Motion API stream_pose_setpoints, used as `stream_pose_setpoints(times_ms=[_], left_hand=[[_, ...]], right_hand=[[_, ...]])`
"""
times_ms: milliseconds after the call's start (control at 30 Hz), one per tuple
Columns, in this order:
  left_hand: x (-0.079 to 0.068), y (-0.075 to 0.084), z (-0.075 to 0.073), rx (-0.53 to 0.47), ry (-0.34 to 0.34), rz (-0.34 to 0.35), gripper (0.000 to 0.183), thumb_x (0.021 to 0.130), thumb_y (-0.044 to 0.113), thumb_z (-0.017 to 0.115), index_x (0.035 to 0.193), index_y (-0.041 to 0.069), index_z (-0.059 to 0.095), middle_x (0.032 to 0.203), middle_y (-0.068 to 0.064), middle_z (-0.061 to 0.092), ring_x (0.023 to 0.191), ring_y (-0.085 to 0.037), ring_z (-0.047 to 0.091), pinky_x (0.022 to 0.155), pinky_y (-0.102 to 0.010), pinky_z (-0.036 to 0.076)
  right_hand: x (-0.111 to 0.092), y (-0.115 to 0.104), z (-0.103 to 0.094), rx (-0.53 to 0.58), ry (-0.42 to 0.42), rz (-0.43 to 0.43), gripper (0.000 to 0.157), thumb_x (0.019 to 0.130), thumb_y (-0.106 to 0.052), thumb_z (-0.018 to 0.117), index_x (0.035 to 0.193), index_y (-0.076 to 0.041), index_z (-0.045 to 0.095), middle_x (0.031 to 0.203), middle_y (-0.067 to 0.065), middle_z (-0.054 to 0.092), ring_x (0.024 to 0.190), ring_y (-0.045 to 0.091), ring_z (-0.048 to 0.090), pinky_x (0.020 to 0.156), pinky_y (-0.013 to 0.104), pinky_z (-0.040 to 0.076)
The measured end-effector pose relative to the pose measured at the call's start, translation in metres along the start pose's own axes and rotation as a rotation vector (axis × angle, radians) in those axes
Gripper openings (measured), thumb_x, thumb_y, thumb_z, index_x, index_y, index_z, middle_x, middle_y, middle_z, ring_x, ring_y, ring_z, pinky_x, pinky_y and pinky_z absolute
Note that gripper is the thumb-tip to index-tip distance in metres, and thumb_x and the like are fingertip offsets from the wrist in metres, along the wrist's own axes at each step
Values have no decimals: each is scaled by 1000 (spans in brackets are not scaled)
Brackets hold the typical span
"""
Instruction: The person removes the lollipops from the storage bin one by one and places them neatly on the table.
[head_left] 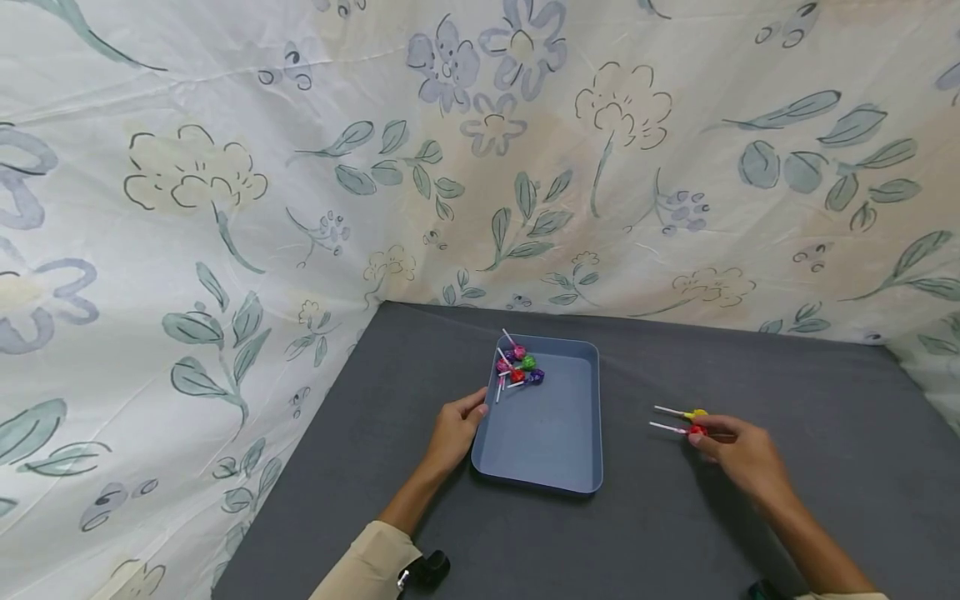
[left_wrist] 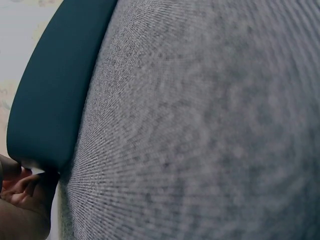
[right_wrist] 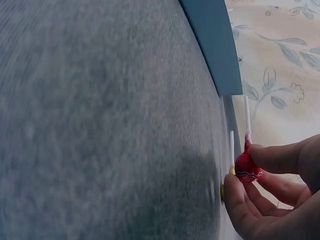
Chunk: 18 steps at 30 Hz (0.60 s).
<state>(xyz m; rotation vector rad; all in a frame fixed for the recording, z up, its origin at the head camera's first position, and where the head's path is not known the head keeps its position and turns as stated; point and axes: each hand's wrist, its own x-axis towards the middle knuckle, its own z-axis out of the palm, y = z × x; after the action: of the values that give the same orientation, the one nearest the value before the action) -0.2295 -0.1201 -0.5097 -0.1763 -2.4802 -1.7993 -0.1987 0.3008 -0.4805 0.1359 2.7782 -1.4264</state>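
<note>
A blue-grey rectangular tray (head_left: pixel 551 417) lies on the table, with several lollipops (head_left: pixel 517 375) in red, green, purple and pink wrappers bunched in its far left corner. My left hand (head_left: pixel 453 429) grips the tray's left rim; in the left wrist view, that hand (left_wrist: pixel 25 200) shows only partly, at the tray's end. Right of the tray, my right hand (head_left: pixel 742 454) pinches a red lollipop (right_wrist: pixel 247 167) by its wrapped head between thumb and fingers, stick toward the tray. A yellow lollipop (head_left: pixel 699 413) is close by the fingertips; whether they touch it I cannot tell.
Dark grey cloth (head_left: pixel 660 533) covers the table. Behind it and on the left hangs a pale curtain (head_left: pixel 480 208) printed with flowers and leaves. A black strap device (head_left: pixel 431 571) is on the left wrist, below a beige sleeve (head_left: pixel 371 562).
</note>
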Motion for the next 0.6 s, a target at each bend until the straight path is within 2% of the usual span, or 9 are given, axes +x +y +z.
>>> stream_pose_setpoints(times_ms=[167, 367, 600], left_hand=[[0, 2, 0, 3, 2, -18, 39, 109, 7, 57, 147, -4, 59, 150, -19, 60, 141, -32, 56, 115, -51, 48], [-1, 2, -2, 5, -10, -5, 39, 110, 7, 56, 147, -5, 58, 151, -20, 59, 142, -34, 55, 115, -52, 47], [-2, 0, -5, 13, -13, -10, 39, 109, 5, 56, 147, -4, 59, 150, -20, 60, 142, -34, 56, 115, -52, 48]], right_hand=[[2, 3, -5, -21, -13, 21, 44, 101, -15, 75, 134, 12, 64, 120, 29, 73, 78, 10, 73, 67, 28, 62], [1, 7, -9, -63, -14, 43, 46, 100, -18, 75, 135, 10, 66, 120, 29, 74, 79, 11, 72, 64, 28, 59], [-3, 12, -9, -112, 4, 38, 44, 98, -18, 77, 130, 11, 68, 114, 25, 76, 74, 9, 68, 61, 26, 53]])
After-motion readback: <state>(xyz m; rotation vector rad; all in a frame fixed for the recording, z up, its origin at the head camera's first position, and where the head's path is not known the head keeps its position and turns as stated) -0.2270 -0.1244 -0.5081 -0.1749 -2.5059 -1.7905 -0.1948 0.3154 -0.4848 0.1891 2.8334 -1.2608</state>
